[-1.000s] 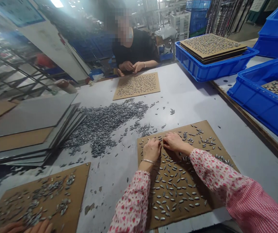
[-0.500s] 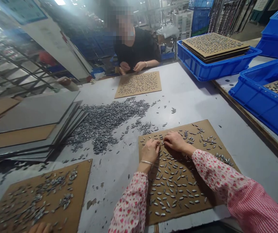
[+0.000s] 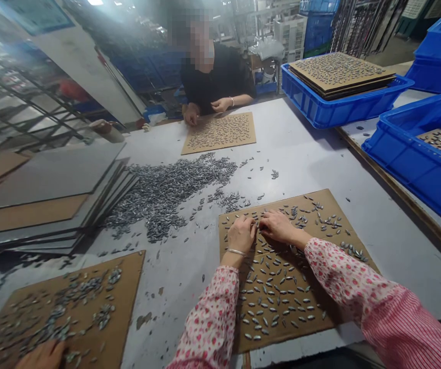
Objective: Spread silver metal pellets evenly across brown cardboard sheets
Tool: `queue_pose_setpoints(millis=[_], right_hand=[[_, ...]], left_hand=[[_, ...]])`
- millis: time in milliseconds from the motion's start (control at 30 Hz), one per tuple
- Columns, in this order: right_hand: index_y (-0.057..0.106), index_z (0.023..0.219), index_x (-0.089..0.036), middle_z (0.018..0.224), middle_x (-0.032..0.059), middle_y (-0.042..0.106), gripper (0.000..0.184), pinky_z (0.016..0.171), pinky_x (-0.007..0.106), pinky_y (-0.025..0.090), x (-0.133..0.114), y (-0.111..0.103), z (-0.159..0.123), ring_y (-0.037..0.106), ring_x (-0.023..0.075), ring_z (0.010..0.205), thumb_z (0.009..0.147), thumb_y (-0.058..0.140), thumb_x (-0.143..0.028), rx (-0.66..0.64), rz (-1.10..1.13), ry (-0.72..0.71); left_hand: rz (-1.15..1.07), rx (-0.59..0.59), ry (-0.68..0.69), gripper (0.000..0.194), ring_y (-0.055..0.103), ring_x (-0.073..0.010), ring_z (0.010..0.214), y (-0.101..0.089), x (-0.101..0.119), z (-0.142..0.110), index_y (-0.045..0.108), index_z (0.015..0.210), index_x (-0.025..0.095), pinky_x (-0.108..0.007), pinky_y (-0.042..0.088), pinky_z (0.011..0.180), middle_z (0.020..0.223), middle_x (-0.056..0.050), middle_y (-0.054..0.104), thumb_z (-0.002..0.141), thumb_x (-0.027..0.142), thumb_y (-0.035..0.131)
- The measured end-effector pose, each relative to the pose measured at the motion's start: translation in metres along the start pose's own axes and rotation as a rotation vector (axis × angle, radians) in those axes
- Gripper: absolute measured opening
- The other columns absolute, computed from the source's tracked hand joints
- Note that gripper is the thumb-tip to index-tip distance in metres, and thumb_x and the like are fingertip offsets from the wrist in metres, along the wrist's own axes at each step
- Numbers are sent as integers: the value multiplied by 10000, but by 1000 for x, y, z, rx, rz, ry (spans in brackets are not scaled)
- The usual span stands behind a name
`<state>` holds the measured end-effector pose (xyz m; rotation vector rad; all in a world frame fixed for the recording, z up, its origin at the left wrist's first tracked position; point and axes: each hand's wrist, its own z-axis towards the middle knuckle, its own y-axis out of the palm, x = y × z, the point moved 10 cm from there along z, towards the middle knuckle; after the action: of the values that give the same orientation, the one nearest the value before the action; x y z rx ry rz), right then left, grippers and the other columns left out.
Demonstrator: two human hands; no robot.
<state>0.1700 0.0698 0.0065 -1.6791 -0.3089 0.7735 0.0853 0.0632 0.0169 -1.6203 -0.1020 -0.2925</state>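
The left hand [image 3: 241, 234] and right hand [image 3: 276, 224] are working side by side over the far left part of a cardboard sheet [image 3: 330, 200], fingertips nearly meeting; whether either grip is pinching a piece, I cannot tell. The sheet's near edge is lying close to the edge of the table [image 3: 301, 154], while white tabletop is stretching beyond its right edge toward a blue tray [image 3: 405, 138] that is holding a piece-covered sheet. Another blue tray [image 3: 320, 110] is carrying a stack of such sheets, rising above its rim. Metal pieces [image 3: 275, 324] are lying on the cardboard, small, silvery grey and tapered, mostly spaced apart below the hands but clustering toward the right. A dense pile [image 3: 162, 195] is spreading beyond the far left corner, and a person [image 3: 220, 72] is sitting across, hands above another sheet [image 3: 249, 119].
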Motion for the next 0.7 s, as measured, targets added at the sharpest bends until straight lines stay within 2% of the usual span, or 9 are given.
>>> queue_pose_setpoints(millis=[133,233,367,533,700], right_hand=[[674,948,-189,969,81,621,177,813,304,361,2,-1,-3,502,209,956,872,541,-277,5,1,0],[670,940,-182,960,86,616,188,808,307,359,2,3,-4,497,211,948,877,520,-277,14,-11,-6],[659,956,-174,968,90,615,203,801,309,357,-2,7,-4,493,212,945,889,505,-289,50,-12,-11],[665,967,-175,979,89,621,203,807,314,352,-9,1,-9,495,213,959,897,511,-286,67,10,-59],[682,953,-192,967,72,635,177,823,300,355,17,-13,-17,510,201,958,889,533,-262,104,73,39]], left_hand=[[65,-41,1,233,539,-197,971,6,3,7,658,933,224,-294,414,799,975,-74,611,912,302,439],[68,-7,28,240,536,-201,973,8,3,9,654,949,225,-302,413,803,985,-76,609,917,302,429],[-1,36,56,225,542,-191,968,5,0,1,656,980,237,-286,417,795,976,-59,611,911,314,456],[-5,-26,100,210,542,-180,934,4,4,-12,680,936,244,-267,419,757,922,-48,600,899,318,487],[25,-39,137,213,534,-179,937,6,13,-16,678,885,237,-271,415,775,928,-49,598,903,321,482]])
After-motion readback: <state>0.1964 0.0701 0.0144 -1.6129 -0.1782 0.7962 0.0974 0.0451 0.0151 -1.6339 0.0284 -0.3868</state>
